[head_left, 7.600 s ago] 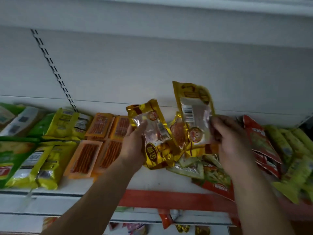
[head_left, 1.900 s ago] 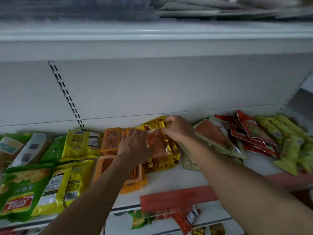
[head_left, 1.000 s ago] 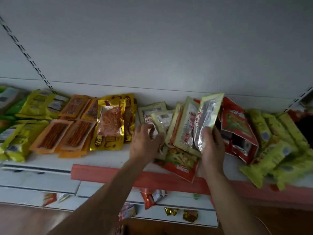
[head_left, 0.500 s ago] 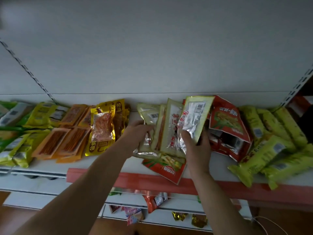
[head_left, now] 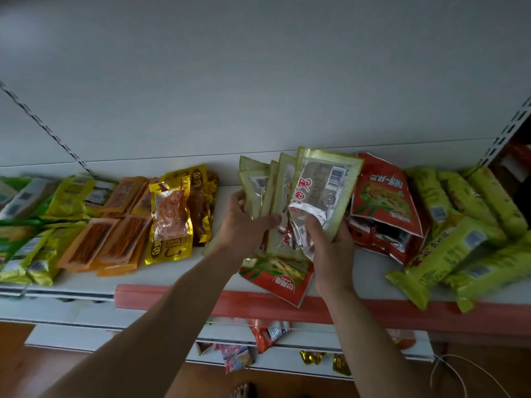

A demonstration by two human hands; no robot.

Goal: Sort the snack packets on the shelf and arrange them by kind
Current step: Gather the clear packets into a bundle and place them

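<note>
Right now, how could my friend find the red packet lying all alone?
Find the long red plastic strip along the front edge of the white metal shelf. Near its middle, a flat red foil packet overhangs it by one corner. The other red foil packets are heaped further right; this one lies under the handheld pale green packets.

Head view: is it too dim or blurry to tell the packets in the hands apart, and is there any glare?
Head view: dim and flat, with no hard shadows; the silver packet in the right hand shows mild glare, but its barcode is sharp; the left hand and its packets are clear; the far-left packets are soft; the uprights splay outward, wide-lens skew.
</note>
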